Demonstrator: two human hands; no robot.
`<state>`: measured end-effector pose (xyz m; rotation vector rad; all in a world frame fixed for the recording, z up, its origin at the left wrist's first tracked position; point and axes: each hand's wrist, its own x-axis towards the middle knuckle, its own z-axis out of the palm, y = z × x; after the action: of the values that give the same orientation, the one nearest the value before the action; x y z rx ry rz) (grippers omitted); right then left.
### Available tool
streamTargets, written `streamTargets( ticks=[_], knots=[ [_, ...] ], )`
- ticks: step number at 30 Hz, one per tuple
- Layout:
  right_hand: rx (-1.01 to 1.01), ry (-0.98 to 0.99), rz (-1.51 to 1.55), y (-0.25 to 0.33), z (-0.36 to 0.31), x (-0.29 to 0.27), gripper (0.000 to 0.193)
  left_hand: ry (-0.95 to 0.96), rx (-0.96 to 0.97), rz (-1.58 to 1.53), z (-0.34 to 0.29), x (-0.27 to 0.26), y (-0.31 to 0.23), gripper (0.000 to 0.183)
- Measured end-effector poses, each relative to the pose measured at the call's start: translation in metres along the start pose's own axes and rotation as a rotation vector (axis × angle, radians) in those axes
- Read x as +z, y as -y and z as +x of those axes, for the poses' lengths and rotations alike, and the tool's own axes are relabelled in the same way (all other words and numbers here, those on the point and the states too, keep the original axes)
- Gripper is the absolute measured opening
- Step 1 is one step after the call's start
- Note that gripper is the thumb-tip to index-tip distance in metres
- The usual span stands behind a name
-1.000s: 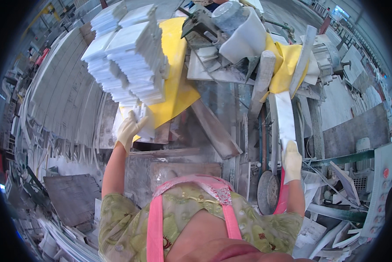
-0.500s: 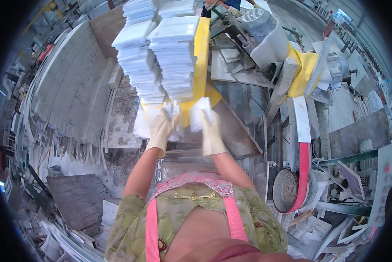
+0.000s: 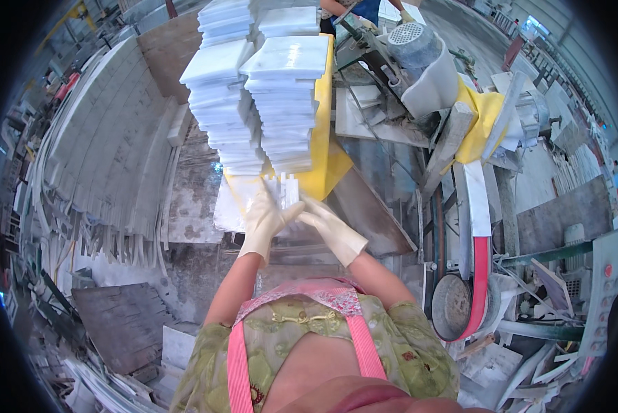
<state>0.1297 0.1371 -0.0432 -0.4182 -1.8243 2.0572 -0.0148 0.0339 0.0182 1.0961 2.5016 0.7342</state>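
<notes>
Both my hands wear cream rubber gloves and are close together in front of the tile stacks. A small bunch of white stone tiles (image 3: 281, 188) stands on edge between them, their top edges uneven. My left hand (image 3: 266, 219) is closed on the bunch from the left, thumb stretched to the right. My right hand (image 3: 329, 226) presses against its right side, with the fingertips partly hidden. Directly beyond, two tall columns of white stone tiles, the left stack (image 3: 221, 103) and the right stack (image 3: 285, 103), stand beside a yellow sheet (image 3: 322, 138).
Stone slabs (image 3: 92, 138) lean in a row at left. To the right stand a grey motor (image 3: 413, 45) and a belt sander with a red belt (image 3: 482, 275). A control panel (image 3: 603, 289) is at far right. Another person's gloved hand (image 3: 406, 15) shows beyond the motor.
My right hand has moved left with the white tiles it held apart, bringing them against the bunch in my left hand. The view has shifted slightly.
</notes>
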Motion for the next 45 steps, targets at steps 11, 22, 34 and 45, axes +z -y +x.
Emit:
streamTargets(
  ticks=[11, 22, 34, 45],
  knots=[
    [-0.205, 0.008, -0.208, 0.002, 0.012, -0.027, 0.065, -0.051, -0.012, -0.004, -0.004, 0.005, 0.002, 0.135],
    [0.056, -0.167, -1.038, -0.01, 0.036, -0.005, 0.055, 0.031, -0.05, -0.051, -0.005, -0.001, -0.005, 0.135],
    [-0.165, -0.201, -0.353, 0.007, 0.04, -0.017, 0.045, -0.005, -0.001, -0.042, -0.003, 0.004, 0.001, 0.135],
    [0.089, -0.1, -0.104, 0.027, 0.051, -0.002, 0.059, 0.028, -0.041, -0.01, -0.002, 0.003, -0.002, 0.136]
  ],
)
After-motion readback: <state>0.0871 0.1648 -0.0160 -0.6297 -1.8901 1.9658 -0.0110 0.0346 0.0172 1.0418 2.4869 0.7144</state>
